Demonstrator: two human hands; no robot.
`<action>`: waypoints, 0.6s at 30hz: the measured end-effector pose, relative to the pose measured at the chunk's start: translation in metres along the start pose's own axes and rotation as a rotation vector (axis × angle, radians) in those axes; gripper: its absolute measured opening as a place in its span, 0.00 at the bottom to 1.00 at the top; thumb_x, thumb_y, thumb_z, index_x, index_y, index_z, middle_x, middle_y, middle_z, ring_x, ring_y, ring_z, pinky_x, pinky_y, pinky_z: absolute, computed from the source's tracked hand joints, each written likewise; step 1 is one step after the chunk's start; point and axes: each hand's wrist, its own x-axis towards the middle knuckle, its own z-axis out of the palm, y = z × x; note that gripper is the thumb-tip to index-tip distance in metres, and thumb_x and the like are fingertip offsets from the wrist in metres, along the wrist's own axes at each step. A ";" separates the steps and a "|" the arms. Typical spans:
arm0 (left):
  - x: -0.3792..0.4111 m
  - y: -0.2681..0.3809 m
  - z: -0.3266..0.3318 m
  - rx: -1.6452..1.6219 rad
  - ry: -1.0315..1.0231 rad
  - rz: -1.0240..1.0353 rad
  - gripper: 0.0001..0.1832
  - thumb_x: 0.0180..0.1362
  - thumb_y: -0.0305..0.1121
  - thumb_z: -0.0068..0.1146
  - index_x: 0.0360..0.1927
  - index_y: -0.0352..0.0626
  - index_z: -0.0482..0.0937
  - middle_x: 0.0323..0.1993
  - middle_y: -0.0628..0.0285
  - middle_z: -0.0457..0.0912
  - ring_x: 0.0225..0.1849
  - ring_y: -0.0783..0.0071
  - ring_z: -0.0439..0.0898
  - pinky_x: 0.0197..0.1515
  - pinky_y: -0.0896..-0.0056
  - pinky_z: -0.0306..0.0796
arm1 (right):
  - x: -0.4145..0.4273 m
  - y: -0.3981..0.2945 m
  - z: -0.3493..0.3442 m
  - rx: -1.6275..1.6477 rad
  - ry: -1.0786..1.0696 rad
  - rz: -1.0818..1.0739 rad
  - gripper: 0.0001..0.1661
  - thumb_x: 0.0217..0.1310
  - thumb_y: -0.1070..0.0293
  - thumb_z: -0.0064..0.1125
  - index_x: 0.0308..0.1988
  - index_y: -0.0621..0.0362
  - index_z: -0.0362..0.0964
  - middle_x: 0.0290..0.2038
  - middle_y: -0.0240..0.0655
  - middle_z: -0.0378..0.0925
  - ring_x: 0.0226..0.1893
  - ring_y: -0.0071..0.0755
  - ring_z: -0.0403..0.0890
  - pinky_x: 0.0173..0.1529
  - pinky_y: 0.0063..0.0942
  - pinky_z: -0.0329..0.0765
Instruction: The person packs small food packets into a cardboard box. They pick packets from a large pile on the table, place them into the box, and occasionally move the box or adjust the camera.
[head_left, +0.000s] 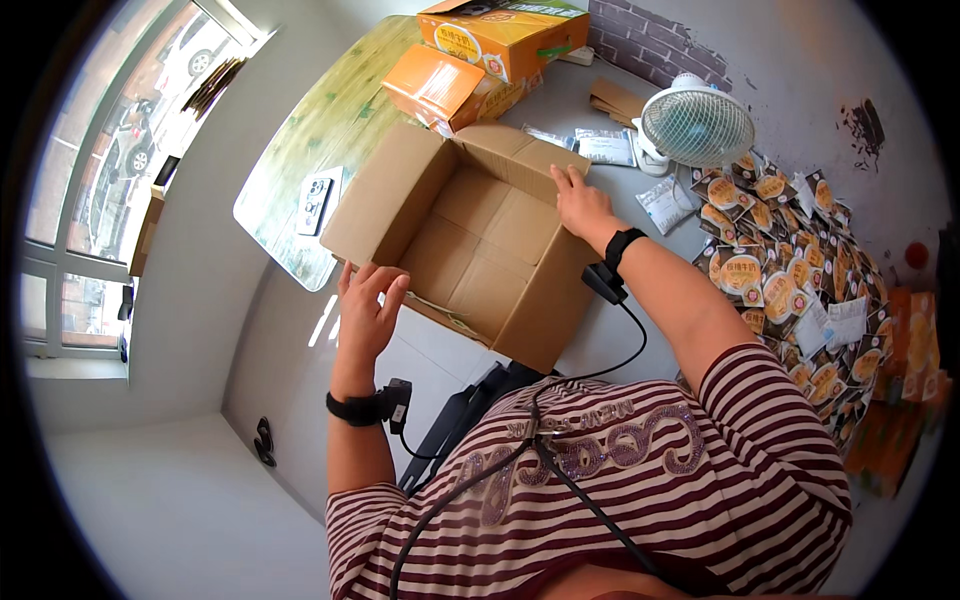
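Note:
An unlidded brown cardboard box (480, 225) sits in front of me, tilted in view, with its creased bottom panels showing. Its left flap (386, 191) is folded outward, and another flap (521, 146) lies outward at the far side. My right hand (583, 201) is at the far right corner, fingers over the box edge; its thumb is hidden, so I cannot tell how firmly it grips. By the near left corner is my left hand (369, 304), fingers apart, with nothing visible in it. A thin pale green strip (446, 313) runs along the box's near edge.
Two orange printed cartons (435, 86) (510, 37) stand behind the box. A small fan (697, 124) is at the back right, near white sachets (666, 204) and a large pile of printed packets (795, 277). A phone (315, 202) lies left. Cables hang from both wristbands.

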 end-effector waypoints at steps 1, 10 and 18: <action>-0.012 0.004 -0.010 0.009 -0.057 -0.031 0.10 0.56 0.40 0.55 0.32 0.44 0.79 0.23 0.64 0.73 0.32 0.65 0.74 0.63 0.51 0.51 | 0.001 0.000 0.000 0.003 0.002 0.008 0.34 0.59 0.66 0.42 0.65 0.47 0.49 0.64 0.48 0.53 0.41 0.55 0.78 0.48 0.45 0.74; -0.102 -0.023 0.056 0.200 -0.560 -0.240 0.47 0.35 0.36 0.72 0.64 0.59 0.62 0.46 0.56 0.68 0.52 0.57 0.67 0.58 0.54 0.57 | -0.007 -0.009 0.001 0.039 -0.029 0.030 0.37 0.63 0.56 0.46 0.66 0.50 0.43 0.67 0.46 0.44 0.53 0.54 0.69 0.54 0.44 0.70; -0.057 -0.032 0.094 0.321 -0.422 0.247 0.27 0.32 0.37 0.71 0.41 0.49 0.75 0.50 0.60 0.70 0.66 0.57 0.55 0.69 0.44 0.38 | -0.019 -0.008 -0.005 0.080 -0.038 0.006 0.40 0.61 0.52 0.49 0.66 0.51 0.42 0.68 0.42 0.43 0.59 0.53 0.62 0.57 0.45 0.67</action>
